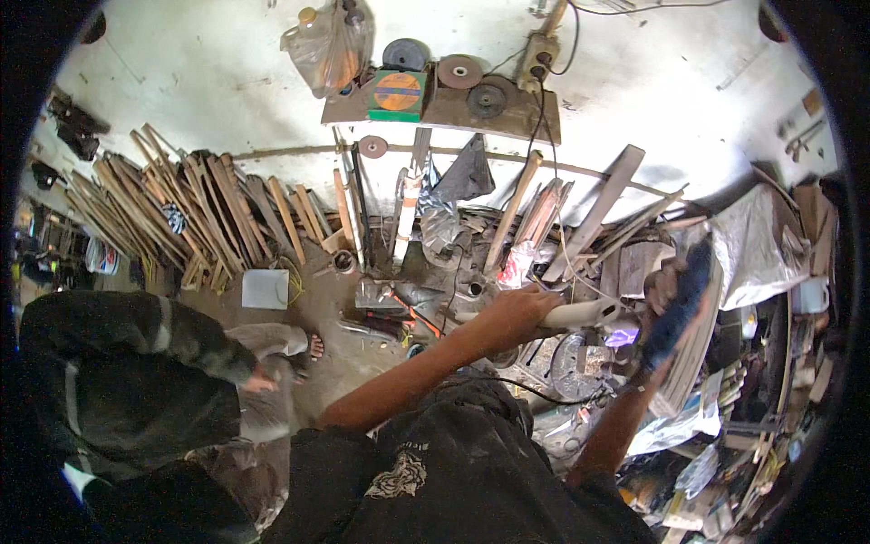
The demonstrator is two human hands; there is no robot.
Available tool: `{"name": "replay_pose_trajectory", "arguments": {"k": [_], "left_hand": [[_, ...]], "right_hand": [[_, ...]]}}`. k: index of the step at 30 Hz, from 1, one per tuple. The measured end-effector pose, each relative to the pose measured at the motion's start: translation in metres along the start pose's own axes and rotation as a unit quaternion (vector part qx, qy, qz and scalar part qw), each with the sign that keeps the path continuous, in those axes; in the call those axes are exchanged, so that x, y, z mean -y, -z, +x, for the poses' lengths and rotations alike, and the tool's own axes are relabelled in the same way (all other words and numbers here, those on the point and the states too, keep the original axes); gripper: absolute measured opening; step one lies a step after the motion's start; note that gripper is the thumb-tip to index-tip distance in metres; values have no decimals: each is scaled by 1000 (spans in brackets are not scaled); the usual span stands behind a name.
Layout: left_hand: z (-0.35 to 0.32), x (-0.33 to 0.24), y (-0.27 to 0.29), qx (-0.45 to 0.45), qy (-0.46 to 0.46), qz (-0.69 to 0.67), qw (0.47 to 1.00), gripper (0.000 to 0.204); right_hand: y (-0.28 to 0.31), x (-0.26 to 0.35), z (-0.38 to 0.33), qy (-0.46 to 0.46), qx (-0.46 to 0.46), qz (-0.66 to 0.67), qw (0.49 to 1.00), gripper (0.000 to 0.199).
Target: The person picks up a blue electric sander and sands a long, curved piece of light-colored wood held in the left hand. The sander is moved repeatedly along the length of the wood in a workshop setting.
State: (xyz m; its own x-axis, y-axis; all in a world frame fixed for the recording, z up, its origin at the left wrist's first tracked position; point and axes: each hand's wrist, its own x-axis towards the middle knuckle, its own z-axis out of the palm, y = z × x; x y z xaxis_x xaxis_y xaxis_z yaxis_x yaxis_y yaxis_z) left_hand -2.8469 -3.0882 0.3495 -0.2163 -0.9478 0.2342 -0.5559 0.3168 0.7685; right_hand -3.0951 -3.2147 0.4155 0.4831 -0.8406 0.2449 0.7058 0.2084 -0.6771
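L hand (518, 313) is wrapped round the pale grey body of a power tool (580, 315), prob. an angle grinder, fingers curled over the top of it, tool lying roughly level out in front of the torso. A black cable (542, 392) loops below it toward the lap. R hand (669, 288) sits just beyond the tool's head, closed on a blue, blurred strip-shaped piece (681, 304) that runs diagonally up and away; the blur suggests it's in motion, so can't tell exactly how the fingers sit on it. Tool head and blue piece look v. close, whether touching I can't tell.

Judgement: this reads as the working step, tool brought up against the held piece, not setup or put-away. Next move would call for a firm 2-handed hold, piece steadied, cable kept off the disc end.

Around: cluttered floor of scrap and offcuts, a stack of wood slats (195, 213) leaning on the wall at left, a shelf (444, 111) above with grinding discs (460, 71) and a green box (397, 94), a plastic bag with a bottle (326, 45) hung beside it. Another person in a dark sleeve (136, 331) crouches at left, well apart from the tool.
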Motion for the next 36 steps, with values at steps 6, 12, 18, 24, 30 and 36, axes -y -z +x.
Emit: {"name": "replay_pose_trajectory", "arguments": {"k": [6,12,18,24,30,36], "left_hand": [[14,78,18,130,193,171,957,35],[52,93,74,74,166,16,983,43],[53,52,149,189,387,-73,900,39],[-48,63,156,119,419,101,894,45],[-81,26,98,70,301,-578,755,45],[-128,-64,62,7,413,-617,670,46]], "right_hand": [[19,87,-25,7,-106,-162,981,52],[1,115,-3,57,-274,-282,918,50],[25,91,28,-24,-303,-209,929,55],[51,127,22,3,-245,-174,954,60],[31,138,7,40,-373,-333,865,54],[4,165,2,183,-389,-473,769,57]]}}
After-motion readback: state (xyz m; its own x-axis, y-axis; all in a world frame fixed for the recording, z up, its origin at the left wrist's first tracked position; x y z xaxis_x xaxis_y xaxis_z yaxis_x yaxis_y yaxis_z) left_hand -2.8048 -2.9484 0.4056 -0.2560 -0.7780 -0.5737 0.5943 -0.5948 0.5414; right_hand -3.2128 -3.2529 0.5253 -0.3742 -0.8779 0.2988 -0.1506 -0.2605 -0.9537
